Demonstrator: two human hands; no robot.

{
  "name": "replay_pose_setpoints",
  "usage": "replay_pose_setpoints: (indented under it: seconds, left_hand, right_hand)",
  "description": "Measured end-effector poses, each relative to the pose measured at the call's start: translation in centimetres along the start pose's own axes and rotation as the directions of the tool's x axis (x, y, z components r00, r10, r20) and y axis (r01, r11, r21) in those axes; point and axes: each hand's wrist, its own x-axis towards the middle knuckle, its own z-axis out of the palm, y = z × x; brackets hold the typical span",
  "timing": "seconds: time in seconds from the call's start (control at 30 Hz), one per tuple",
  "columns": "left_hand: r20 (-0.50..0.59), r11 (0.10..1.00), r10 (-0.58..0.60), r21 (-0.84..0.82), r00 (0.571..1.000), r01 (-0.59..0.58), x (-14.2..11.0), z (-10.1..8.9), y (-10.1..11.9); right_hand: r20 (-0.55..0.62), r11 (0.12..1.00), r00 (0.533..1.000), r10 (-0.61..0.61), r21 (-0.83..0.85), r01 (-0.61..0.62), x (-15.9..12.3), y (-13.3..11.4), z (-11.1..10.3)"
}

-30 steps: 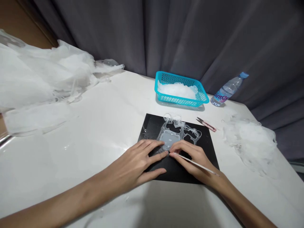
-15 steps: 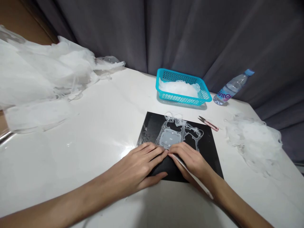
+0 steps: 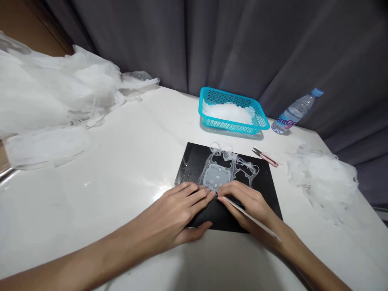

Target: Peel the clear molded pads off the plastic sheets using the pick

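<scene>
A clear plastic die-cut piece (image 3: 217, 174) with thin trailing strips lies on a black mat (image 3: 266, 190) in front of me. My left hand (image 3: 178, 212) lies flat on the mat, fingers stretched out and pressing the near edge of the piece. My right hand (image 3: 245, 202) is closed in a pinch on a thin white stick-like tool (image 3: 257, 224), its tip at the piece's near edge beside my left fingertips.
A turquoise basket (image 3: 260, 121) holding white plastic scraps stands behind the mat. Small pink snips (image 3: 266, 157) lie to its right, a water bottle (image 3: 292, 113) further back. A heap of clear scraps (image 3: 324, 182) sits at right; crumpled white film (image 3: 45, 93) covers the left.
The tool's back end swung down toward my wrist, then back out a little. Both hands stay at the piece's near edge.
</scene>
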Motion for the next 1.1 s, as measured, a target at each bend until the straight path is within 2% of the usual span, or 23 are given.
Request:
replay_pose_setpoints:
  seconds: [0.1, 0.23, 0.43, 0.5, 0.57, 0.63, 0.73, 0.77, 0.83, 0.9, 0.93, 0.97, 1.03, 1.1]
  left_hand:
    - [0.012, 1.000, -0.007, -0.006, 1.000, 0.008, 0.0, 0.1, -0.1]
    - [0.017, 1.000, -0.021, -0.008, 1.000, 0.022, -0.1, 0.2, 0.0]
    - [-0.007, 1.000, -0.025, -0.015, 1.000, 0.025, 0.1, 0.0, 0.0]
    - [-0.009, 0.998, -0.040, -0.039, 0.999, 0.039, 0.2, -0.1, 0.1]
    - [-0.007, 0.997, -0.057, -0.055, 0.998, 0.057, 0.3, -0.1, 0.2]
    - [-0.007, 0.995, -0.075, -0.060, 0.997, 0.075, 0.2, 0.0, 0.3]
    - [0.017, 0.992, -0.104, -0.075, 0.994, 0.105, 0.1, 0.0, 0.4]
    - [0.035, 0.989, -0.113, -0.090, 0.993, 0.116, 0.1, -0.1, 0.3]
    - [0.081, 0.982, -0.132, -0.123, 0.988, 0.141, 0.2, -0.3, 0.2]
    - [0.109, 0.973, -0.158, -0.152, 0.981, 0.173, 0.6, -0.7, -0.2]
    - [0.121, 0.965, -0.174, -0.174, 0.977, 0.194, 0.9, -1.0, -0.4]
    - [0.137, 0.951, -0.198, -0.213, 0.971, 0.224, 1.2, -1.2, -0.6]
    - [0.170, 0.876, -0.283, -0.356, 0.944, 0.326, 1.8, -1.5, -1.0]
    - [0.197, 0.707, -0.412, -0.547, 0.890, 0.448, 2.4, -1.5, -1.3]
  right_hand:
    - [-0.032, 0.999, 0.999, -0.034, -0.032, 0.033, 0.4, -0.1, 0.1]
    - [-0.060, 0.977, 0.988, -0.140, -0.173, 0.127, 0.5, 0.1, 0.4]
    - [0.051, 0.865, 0.986, -0.157, -0.475, 0.162, -0.9, 1.0, 1.6]
    - [0.077, 0.834, 0.985, -0.156, -0.524, 0.173, -1.0, 1.2, 1.8]
    - [0.060, 0.838, 0.984, -0.167, -0.517, 0.174, -0.5, 1.1, 1.7]
    - [-0.012, 0.876, 0.987, -0.161, -0.463, 0.138, 0.6, 1.2, 0.9]
    - [-0.230, 0.935, 0.970, -0.076, -0.354, -0.011, 2.7, 2.0, -1.4]
    - [-0.334, 0.944, 0.942, -0.026, -0.317, -0.087, 3.3, 2.5, -2.2]
    - [-0.510, 0.944, 0.855, 0.100, -0.223, -0.243, 4.1, 3.5, -3.9]
    - [-0.584, 0.934, 0.789, 0.192, -0.139, -0.330, 4.2, 3.9, -5.0]
    - [-0.584, 0.933, 0.782, 0.218, -0.110, -0.342, 4.0, 3.8, -5.1]
    - [-0.560, 0.938, 0.794, 0.235, -0.085, -0.337, 3.7, 3.3, -5.1]
    - [-0.466, 0.958, 0.853, 0.233, -0.038, -0.283, 2.8, 1.8, -4.2]
    - [-0.322, 0.985, 0.932, 0.169, 0.019, -0.172, 1.9, -0.1, -2.9]
